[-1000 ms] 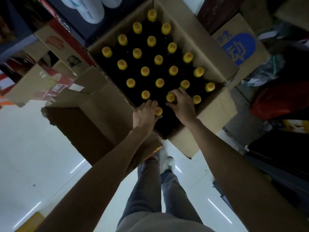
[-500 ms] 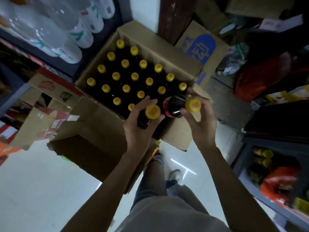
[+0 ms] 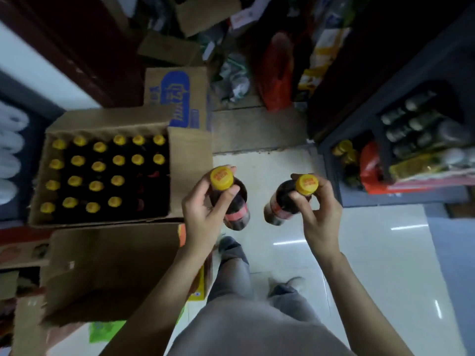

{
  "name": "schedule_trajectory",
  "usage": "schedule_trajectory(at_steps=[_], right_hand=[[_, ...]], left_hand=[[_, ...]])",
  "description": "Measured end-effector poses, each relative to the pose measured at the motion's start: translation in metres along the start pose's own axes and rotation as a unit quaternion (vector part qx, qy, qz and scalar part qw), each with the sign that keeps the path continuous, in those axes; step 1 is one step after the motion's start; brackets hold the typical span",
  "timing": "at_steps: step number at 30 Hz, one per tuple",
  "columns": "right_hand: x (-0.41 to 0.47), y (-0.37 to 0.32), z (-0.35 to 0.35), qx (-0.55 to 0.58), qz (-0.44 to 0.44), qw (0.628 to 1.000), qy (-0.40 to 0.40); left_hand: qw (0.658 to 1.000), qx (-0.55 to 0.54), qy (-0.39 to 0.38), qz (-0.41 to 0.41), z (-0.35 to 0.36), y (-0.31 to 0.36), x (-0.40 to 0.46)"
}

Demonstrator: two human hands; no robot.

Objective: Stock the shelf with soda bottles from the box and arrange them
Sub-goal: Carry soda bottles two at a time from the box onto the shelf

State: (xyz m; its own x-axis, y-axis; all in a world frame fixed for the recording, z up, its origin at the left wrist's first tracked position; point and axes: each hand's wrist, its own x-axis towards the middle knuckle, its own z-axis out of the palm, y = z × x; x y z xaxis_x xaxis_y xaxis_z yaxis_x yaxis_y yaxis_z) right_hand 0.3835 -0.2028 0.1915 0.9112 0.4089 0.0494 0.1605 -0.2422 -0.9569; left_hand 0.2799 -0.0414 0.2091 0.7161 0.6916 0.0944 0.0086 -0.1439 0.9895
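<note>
My left hand (image 3: pixel 203 214) grips a dark soda bottle (image 3: pixel 235 209) with a yellow cap by its neck, held over the floor just right of the box. My right hand (image 3: pixel 318 211) grips a second dark soda bottle (image 3: pixel 279 205) with a yellow cap the same way, tilted a little. The open cardboard box (image 3: pixel 187 160) sits at the left and holds several more yellow-capped bottles in rows, with empty spaces in its right-hand columns. A dark shelf (image 3: pixel 365 116) stands at the right, with yellow-capped bottles (image 3: pixel 343 149) low down in it.
A folded-out box flap (image 3: pixel 110 265) lies below the box. A blue-printed carton (image 3: pixel 177 96) stands behind it. Red bags (image 3: pixel 277 73) and clutter fill the back. White bottles (image 3: pixel 10 150) line the far left. My legs and shoes stand on the glossy white floor (image 3: pixel 385 253).
Both hands lifted a bottle each out of the box and carried them rightward, away from it. My view swung right, bringing the dark shelf into sight.
</note>
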Motion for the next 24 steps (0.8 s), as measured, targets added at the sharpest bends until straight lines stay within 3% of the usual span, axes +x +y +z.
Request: schedule_trajectory(at_steps=[5, 11, 17, 24], right_hand=[[-0.057, 0.045, -0.123, -0.009, 0.065, 0.994, 0.087], [-0.113, 0.073, -0.277, -0.042, 0.086, 0.992, 0.078], [-0.125, 0.091, -0.416, -0.097, 0.038, 0.989, 0.108], [-0.083, 0.117, -0.552, -0.087, 0.010, 0.985, 0.148]], left_hand=[[0.995, -0.001, -0.100, 0.000, 0.121, 0.006, -0.057], [0.984, -0.018, -0.178, 0.008, 0.271, 0.027, -0.139], [0.965, -0.032, -0.253, 0.061, 0.390, 0.062, -0.181], [0.956, -0.008, -0.263, 0.126, 0.527, 0.084, -0.190]])
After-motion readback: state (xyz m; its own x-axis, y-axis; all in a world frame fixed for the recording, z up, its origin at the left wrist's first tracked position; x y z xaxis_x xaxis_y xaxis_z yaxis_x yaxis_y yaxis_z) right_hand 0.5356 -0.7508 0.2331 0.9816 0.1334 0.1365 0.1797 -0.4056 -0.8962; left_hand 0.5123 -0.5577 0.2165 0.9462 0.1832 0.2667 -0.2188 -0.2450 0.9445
